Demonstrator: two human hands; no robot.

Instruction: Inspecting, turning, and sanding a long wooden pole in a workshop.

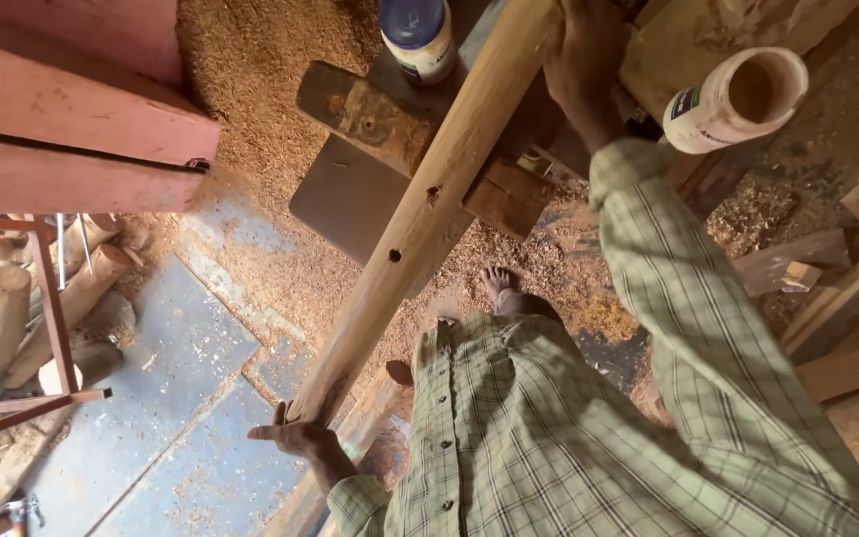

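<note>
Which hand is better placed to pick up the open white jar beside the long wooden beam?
Probably the right hand: it rests on the beam close to the white jar. The left hand grips the beam's near end, far away.

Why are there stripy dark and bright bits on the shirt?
Head view: sunlight falls in patches, so striped shadows cross the shirt and sleeve; the sawdust glows bright; the left hand and right hand on the pole look sharp; edges bend slightly.
</note>
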